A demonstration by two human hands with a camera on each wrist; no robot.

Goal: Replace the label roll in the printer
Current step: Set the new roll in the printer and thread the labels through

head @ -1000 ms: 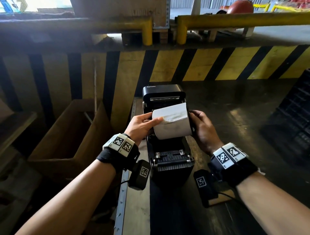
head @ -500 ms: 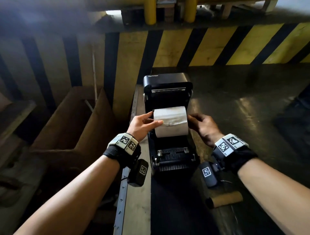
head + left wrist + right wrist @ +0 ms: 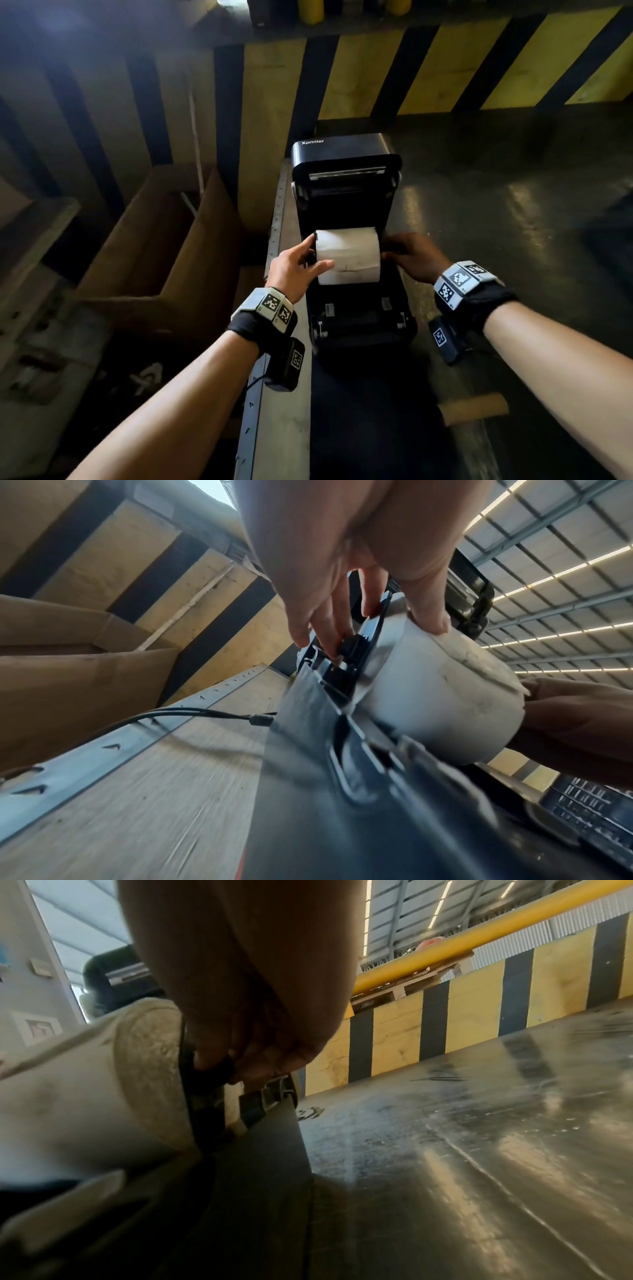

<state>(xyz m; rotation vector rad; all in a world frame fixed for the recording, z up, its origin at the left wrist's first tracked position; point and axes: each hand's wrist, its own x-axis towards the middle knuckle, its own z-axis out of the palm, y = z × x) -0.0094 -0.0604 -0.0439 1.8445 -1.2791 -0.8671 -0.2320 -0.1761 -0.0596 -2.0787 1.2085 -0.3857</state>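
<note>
A white label roll [image 3: 347, 255] sits low in the open bay of the black printer [image 3: 356, 329], whose lid [image 3: 344, 154] stands upright behind it. My left hand [image 3: 313, 255] grips the roll's left end. In the left wrist view the thumb lies on the paper of the roll [image 3: 438, 696] and the fingers [image 3: 337, 645] touch the black holder flange. My right hand [image 3: 390, 251] grips the right end. In the right wrist view its fingertips [image 3: 212, 1061] pinch the black hub beside the roll [image 3: 85, 1091].
A bare brown cardboard core [image 3: 474, 407] lies on the dark table right of the printer. An open cardboard box [image 3: 154, 246] stands below the table's left edge. A yellow and black striped wall [image 3: 411, 68] runs close behind the printer.
Both hands have lowered the roll from above the printer down into its open bay. The head view has tilted down and moved closer.
</note>
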